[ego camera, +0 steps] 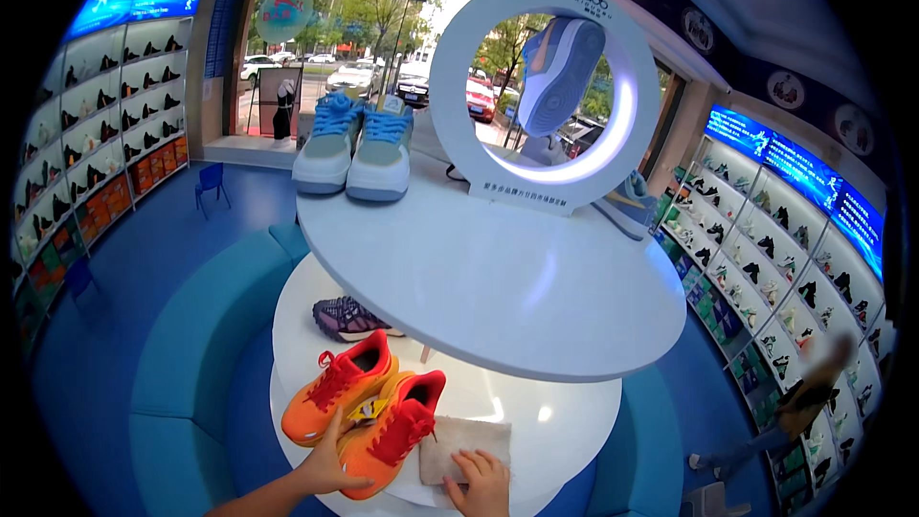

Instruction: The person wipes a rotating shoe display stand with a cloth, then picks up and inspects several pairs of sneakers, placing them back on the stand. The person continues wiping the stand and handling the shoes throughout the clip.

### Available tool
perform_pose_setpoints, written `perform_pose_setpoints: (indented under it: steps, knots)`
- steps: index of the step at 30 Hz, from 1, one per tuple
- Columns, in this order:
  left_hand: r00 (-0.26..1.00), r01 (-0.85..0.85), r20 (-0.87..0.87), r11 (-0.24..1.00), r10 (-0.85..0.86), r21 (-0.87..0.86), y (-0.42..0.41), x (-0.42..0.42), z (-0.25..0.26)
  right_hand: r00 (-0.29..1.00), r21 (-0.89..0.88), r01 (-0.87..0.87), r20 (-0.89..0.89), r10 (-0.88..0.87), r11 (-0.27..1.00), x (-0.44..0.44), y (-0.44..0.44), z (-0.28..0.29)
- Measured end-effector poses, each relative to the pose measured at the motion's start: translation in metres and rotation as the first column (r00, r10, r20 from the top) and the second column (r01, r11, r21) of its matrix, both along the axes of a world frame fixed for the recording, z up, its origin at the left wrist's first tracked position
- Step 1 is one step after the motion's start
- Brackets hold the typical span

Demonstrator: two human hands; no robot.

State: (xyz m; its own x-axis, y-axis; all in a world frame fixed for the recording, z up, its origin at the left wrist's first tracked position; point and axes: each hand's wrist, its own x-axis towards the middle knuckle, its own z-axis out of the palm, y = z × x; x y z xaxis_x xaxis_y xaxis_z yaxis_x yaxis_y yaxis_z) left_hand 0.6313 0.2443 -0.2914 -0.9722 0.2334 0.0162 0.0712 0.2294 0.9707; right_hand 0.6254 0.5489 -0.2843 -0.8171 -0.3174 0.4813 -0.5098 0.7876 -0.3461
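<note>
A pair of orange running shoes with red laces and collars sits on the white lower table tier [567, 416]. My left hand [332, 463] spans the toe of the nearer shoe [391, 445], with fingers in the gap between the two and the thumb across its front. The other orange shoe [330, 395] stands just to the left, and a yellow tag [367, 411] shows between them. Beside the pair lies a folded beige cloth [459, 434]. My right hand [482, 481] rests on top of this cloth, fingers apart and slightly bent.
The white upper tabletop [495, 280] overhangs a purple sneaker [350, 319]. Above stand grey-blue sneakers [380, 158] and a lit ring display [449, 86] with a shoe [563, 75] inside. A teal curved bench [190, 352] surrounds the table. Shoe shelves [782, 244] and a person [808, 402] are right.
</note>
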Motion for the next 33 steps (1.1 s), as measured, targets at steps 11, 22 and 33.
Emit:
perform_pose_setpoints:
  steps: [11, 22, 33]
  knots:
    - [0.986, 0.100, 0.118, 0.982, -0.120, 0.161, -0.001, -0.001, -0.015, 0.951, 0.061, 0.302, 0.055, -0.305, 0.951, -0.052, 0.077, -0.045]
    - [0.978, 0.174, 0.073, 0.957, -0.196, 0.231, 0.004, -0.003, -0.018, 0.899, -0.210, 0.007, -0.427, -0.098, 0.978, -0.019, 0.036, 0.282]
    - [0.995, 0.102, 0.020, 0.977, -0.100, -0.188, -0.006, 0.011, -0.012, 0.940, 0.362, -0.316, -0.007, 0.341, 0.877, -0.130, -0.153, 0.303]
